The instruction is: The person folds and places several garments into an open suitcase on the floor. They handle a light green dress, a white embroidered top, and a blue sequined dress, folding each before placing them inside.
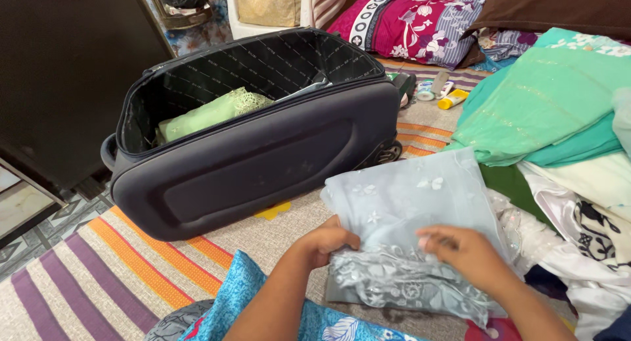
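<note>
1. Nearest to me, my left hand [327, 241] has its fingers curled over the left edge of the pale blue sheer garment [411, 229], pinching the fabric where the plain part meets the embroidered border. It is closed on the cloth, not just resting there.
2. My right hand [464, 250] lies on top of the same garment towards its right side, fingers spread fairly flat and pressing down. I cannot tell whether it grips any fabric underneath.
3. The garment sits directly between and under both hands, on the striped mat [125, 262]. Its long axis runs from near-left up to far-right, with the lacy border closest to me.
4. A blue patterned cloth [253, 301] covers my lap just below the left forearm.
5. The relation that matters: the open dark grey suitcase [263, 150] lies up and to the left of the garment, well apart from it. My left hand is the nearer one to it.
6. Inside the suitcase a light green folded garment [210, 112] already lies against the left end.
7. To my right, touching the blue garment's far edge, is a pile of clothes, topped by a turquoise fabric [545, 104].
8. Farthest off, small toiletry tubes [444, 93] lie on the mat behind the suitcase.
</note>
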